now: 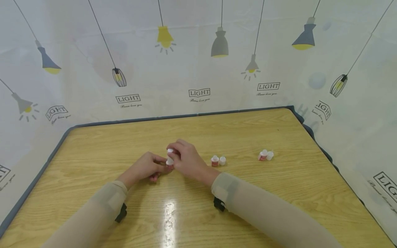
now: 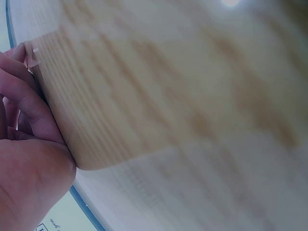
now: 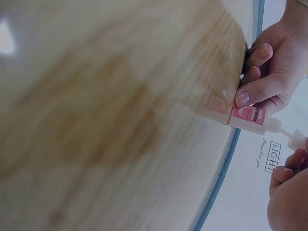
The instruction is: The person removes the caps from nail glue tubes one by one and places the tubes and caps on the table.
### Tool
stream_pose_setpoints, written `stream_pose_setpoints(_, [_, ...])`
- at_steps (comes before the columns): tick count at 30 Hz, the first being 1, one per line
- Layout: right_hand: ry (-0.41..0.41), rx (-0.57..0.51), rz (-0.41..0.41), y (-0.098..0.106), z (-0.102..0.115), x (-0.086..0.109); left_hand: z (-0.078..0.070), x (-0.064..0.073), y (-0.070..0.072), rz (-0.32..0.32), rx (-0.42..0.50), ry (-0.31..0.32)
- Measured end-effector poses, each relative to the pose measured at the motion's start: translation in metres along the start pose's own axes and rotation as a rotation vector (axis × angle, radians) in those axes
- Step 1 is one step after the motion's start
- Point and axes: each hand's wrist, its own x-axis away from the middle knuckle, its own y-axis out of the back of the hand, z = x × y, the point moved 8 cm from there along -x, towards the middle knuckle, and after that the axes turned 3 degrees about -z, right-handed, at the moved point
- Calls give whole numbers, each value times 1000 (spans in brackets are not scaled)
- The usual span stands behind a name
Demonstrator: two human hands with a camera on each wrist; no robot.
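Note:
A small white bottle (image 3: 249, 119) with a pink-red label stands on the wooden table. My left hand (image 1: 145, 167) pinches it low down, thumb by the label in the right wrist view. Above its neck, the fingers of my right hand (image 1: 187, 160) grip a white cap (image 3: 297, 140). A thin pale stem joins cap and bottle neck, so the cap sits raised off the bottle. In the left wrist view only my left hand's curled fingers (image 2: 29, 101) show at the table; the bottle is hidden there.
To the right of my hands stands a similar bottle (image 1: 215, 161) with a white cap (image 1: 222, 160) beside it. Farther right is another bottle (image 1: 263, 155) with its own cap (image 1: 270, 155). A lamp-patterned sheet (image 1: 198, 69) rises behind the table (image 1: 124, 137).

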Motion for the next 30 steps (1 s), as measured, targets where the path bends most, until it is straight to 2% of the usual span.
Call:
stream_pose_setpoints(9, [22,6,-38,3,2,0,-1,0,-1,2,-2,-17])
stream_pose_setpoints(30, [56,0,-121,10,7,2,-3,1,-1,2,9,-11])
